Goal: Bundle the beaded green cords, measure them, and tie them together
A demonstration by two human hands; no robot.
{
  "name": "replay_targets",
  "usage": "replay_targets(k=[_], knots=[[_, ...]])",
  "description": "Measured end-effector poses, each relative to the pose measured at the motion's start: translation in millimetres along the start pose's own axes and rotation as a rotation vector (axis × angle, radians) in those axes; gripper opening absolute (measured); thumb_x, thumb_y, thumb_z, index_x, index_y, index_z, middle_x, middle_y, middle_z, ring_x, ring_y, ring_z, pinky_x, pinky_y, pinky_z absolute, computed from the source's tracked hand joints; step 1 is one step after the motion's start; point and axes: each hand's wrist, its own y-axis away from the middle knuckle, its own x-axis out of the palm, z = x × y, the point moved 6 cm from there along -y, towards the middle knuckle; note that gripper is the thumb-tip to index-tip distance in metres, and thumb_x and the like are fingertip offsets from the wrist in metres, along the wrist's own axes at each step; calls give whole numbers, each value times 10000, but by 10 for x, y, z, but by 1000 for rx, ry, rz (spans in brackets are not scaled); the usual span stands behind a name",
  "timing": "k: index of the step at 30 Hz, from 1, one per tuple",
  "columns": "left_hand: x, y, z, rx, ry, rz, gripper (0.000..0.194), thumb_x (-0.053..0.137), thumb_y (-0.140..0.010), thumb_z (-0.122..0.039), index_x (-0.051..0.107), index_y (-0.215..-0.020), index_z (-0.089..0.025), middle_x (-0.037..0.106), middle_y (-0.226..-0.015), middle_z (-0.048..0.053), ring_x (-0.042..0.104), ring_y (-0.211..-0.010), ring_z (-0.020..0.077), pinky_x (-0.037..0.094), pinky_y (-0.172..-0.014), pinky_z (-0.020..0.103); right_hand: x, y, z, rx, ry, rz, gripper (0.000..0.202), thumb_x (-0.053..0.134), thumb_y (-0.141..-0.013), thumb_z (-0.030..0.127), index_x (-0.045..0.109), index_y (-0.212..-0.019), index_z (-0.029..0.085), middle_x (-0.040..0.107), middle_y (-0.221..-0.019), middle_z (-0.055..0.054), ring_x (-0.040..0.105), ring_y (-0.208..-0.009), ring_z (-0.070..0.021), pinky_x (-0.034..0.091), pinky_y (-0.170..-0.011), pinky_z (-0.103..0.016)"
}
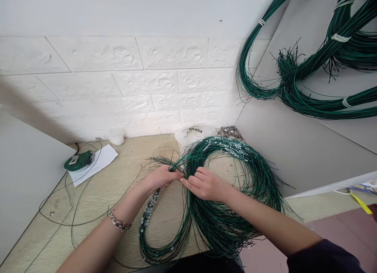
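A big coiled bundle of thin green wires [212, 222], some carrying small white tags [225, 144], lies on the wooden tabletop. A smaller loop of the same green wires [159, 252] extends to its left, with white tags along one side. My left hand [161, 178] is closed around the gathered wires at the top of this smaller loop. My right hand [206, 183] has curled fingers, its fingertips meeting the left ones where the two bundles come together. Whatever lies between the right fingertips is too small to make out.
A green tape measure [78, 161] rests on a white paper [101, 165] at the left. Loose wires [73, 224] curl across the tabletop [129, 151]. Tied green wire coils [318, 69] hang at the upper right. A white brick-patterned wall [147, 82] stands behind.
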Motion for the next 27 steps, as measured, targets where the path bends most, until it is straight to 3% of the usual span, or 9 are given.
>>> replay_targets(k=[2,4,7,10,12,15,19,27], knots=[[-30,-8,12,-12,40,3,309,579,-632,-457,465,-654,-171,178,-406,-90,120,-376,44,68,-367,199,4,86,-219,133,-23,29,191,416,-836,165,548,-974,153,497,-654,-13,416,-609,-113,300,-584,-274],[-71,-14,20,-17,78,11,330,584,-628,-473,502,-712,-164,163,-410,-96,102,-383,42,61,-367,194,24,180,-549,391,-12,74,199,397,-842,169,553,-964,154,529,-716,-36,448,-664,-121,316,-605,-267],[-129,-35,23,-18,120,19,352,599,-624,-474,515,-746,-154,153,-421,-100,90,-389,37,58,-362,187,164,285,-958,654,53,282,224,400,-835,161,553,-998,165,542,-830,-60,471,-720,-136,320,-600,-256],[-153,-63,23,-21,149,30,346,611,-630,-456,517,-754,-147,151,-428,-101,86,-390,33,52,-359,183,370,283,-1116,623,75,491,197,429,-824,168,579,-950,183,526,-861,-64,478,-740,-152,307,-582,-255],[-154,-76,23,-22,159,40,337,611,-639,-445,523,-757,-143,146,-429,-101,82,-388,32,49,-356,182,474,271,-1148,572,70,538,180,424,-830,174,597,-878,178,518,-852,-65,480,-753,-157,305,-592,-259],[-164,-77,21,-20,161,53,327,611,-649,-433,540,-763,-135,146,-426,-100,81,-383,29,45,-353,182,545,286,-1175,539,60,532,195,403,-840,171,595,-805,166,520,-848,-65,481,-766,-155,308,-614,-261],[-241,-58,30,-43,181,45,382,594,-661,-458,578,-841,-121,138,-423,-102,70,-375,28,26,-353,188,505,338,-1225,528,38,490,219,349,-864,206,564,-874,170,529,-929,-61,488,-758,-136,324,-623,-247],[-386,-58,1,-34,303,17,477,592,-661,-481,580,-955,-106,121,-461,-100,54,-391,26,10,-356,186,216,380,-1380,686,-177,142,201,352,-827,163,517,-942,164,564,-869,-45,516,-717,-128,379,-605,-221]])
